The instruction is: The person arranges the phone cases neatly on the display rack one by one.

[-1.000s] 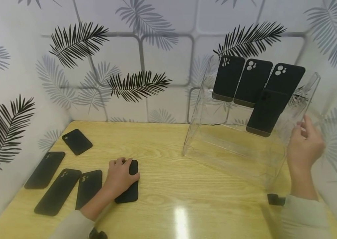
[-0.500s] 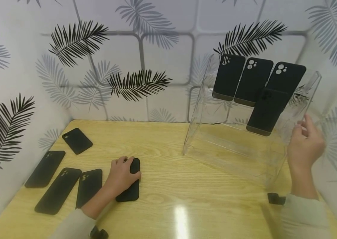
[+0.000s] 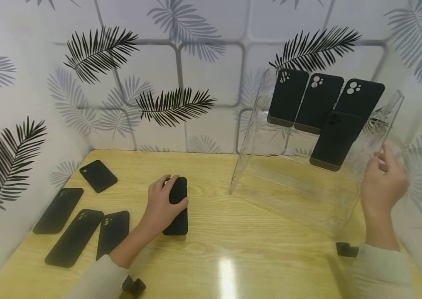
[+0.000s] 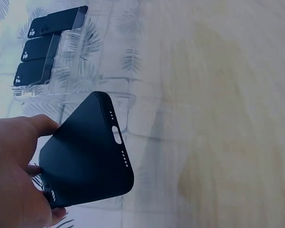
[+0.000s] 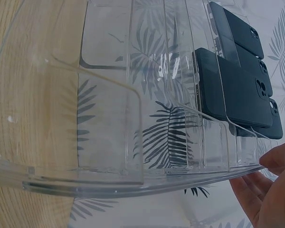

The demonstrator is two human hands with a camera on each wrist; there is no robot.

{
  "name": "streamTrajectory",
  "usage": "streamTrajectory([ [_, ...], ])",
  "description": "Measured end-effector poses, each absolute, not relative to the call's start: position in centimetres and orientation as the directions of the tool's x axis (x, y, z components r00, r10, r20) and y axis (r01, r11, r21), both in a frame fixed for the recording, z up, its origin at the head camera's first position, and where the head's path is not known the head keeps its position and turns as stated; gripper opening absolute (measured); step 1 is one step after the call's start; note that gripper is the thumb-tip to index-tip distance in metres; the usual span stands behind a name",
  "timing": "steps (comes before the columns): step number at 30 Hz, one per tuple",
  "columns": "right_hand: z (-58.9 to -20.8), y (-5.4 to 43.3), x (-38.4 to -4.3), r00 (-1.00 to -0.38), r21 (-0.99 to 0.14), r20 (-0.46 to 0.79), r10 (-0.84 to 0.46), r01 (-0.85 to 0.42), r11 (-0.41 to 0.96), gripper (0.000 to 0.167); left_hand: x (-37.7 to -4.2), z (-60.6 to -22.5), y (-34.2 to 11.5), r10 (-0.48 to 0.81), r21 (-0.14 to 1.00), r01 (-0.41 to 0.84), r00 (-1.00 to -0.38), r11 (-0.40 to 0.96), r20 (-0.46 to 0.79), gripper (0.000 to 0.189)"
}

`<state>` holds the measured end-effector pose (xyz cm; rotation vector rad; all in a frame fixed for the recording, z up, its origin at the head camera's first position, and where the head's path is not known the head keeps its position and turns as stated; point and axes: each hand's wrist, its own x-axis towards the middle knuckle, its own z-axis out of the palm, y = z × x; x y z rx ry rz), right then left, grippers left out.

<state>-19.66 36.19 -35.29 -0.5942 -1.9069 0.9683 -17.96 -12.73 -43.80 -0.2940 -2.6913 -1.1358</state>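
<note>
My left hand (image 3: 164,207) grips a black phone case (image 3: 179,218) by its long edges, and the case sits just above the table. In the left wrist view the phone case (image 4: 90,147) shows its back and the bottom end with a port slot and small holes; thumb and fingers wrap its sides. A clear acrylic display rack (image 5: 109,190) with stepped tiers stands at the right. Its side edge is pinched by my right hand (image 3: 384,182). On the rack's upper tier lean three black cases (image 3: 319,101), and another black case (image 3: 332,145) stands on the tier below, overlapping the rightmost one.
Several black phone cases lie on the wooden table (image 3: 211,232) at the left: one case (image 3: 99,176) at the back, others (image 3: 74,238) further forward, one partly behind my left forearm. Leaf-patterned walls (image 3: 211,83) close off the back and both sides.
My left hand has moved forward and to the right with the phone case, which has come up from the table. The right hand keeps its place on the rack.
</note>
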Motion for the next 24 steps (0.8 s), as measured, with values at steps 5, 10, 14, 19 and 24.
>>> streamTrajectory([
  [5, -35.4, 36.3, -19.7, -0.492, -0.814, 0.498, 0.714, 0.020, 0.581, 0.040, -18.5, -42.7, -11.0, 0.121, 0.718, 0.316, -0.943, 0.620, 0.310, 0.068],
  [10, -35.4, 36.3, -19.8, -0.483, -0.814, 0.504, 0.716, 0.012, 0.581, 0.040, -19.6, -41.5, -8.6, 0.164, 0.719, 0.372, -0.924, 0.586, 0.345, 0.067],
  [14, -35.4, 36.3, -19.8, -0.483, -0.811, 0.510, 0.712, 0.006, 0.585, 0.040, -20.7, -40.5, -6.4, 0.214, 0.708, 0.441, -0.895, 0.551, 0.391, 0.068],
  [19, -35.5, 36.3, -19.8, -0.481, -0.804, 0.520, 0.706, 0.003, 0.595, 0.040, -22.1, -39.1, -3.4, 0.275, 0.674, 0.542, -0.839, 0.503, 0.470, 0.067],
  [24, -35.6, 36.3, -19.7, -0.477, -0.801, 0.525, 0.705, 0.005, 0.599, 0.040, -23.6, -37.7, 0.0, 0.309, 0.641, 0.623, -0.781, 0.449, 0.542, 0.068],
])
